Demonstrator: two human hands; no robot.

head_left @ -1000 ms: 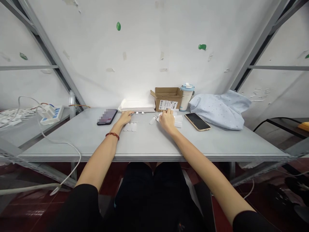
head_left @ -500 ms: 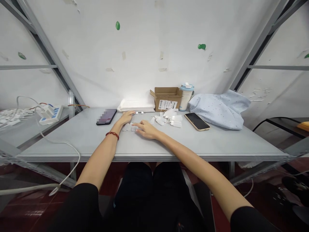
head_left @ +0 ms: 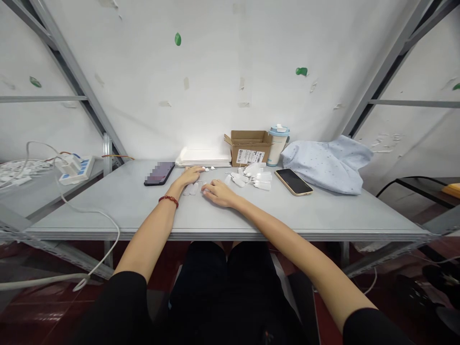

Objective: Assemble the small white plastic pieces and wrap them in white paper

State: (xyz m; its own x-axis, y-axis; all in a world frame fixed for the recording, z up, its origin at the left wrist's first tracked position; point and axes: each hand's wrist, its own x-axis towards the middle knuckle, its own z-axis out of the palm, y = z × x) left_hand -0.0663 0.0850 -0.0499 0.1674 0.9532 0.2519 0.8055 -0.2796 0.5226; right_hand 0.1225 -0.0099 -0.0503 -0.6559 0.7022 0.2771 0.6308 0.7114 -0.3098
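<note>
My left hand (head_left: 190, 176) lies palm down on the grey table with its fingers stretched out, open. Its fingertips are beside a few tiny white pieces (head_left: 206, 168). Below that hand, translucent white plastic tags (head_left: 194, 189) lie in a row on the tabletop. My right hand (head_left: 219, 193) rests just right of these tags, its fingers drawn together. Whatever is between its fingertips is too small to make out. To the right of this hand is a loose pile of similar white tags with thin strings (head_left: 253, 176).
Behind the hands are a white stack (head_left: 204, 157), an open cardboard box (head_left: 250, 147) and a blue-lidded cup (head_left: 277, 146). Phones lie left (head_left: 160, 173) and right (head_left: 293, 181). A pale blue cloth (head_left: 327, 163) is bunched at the right. A power strip (head_left: 77, 171) sits far left.
My right hand's index finger, pointed out over the tags before, has drawn back and the fingers have come together. Fewer tags show between the hands. My left hand has barely moved.
</note>
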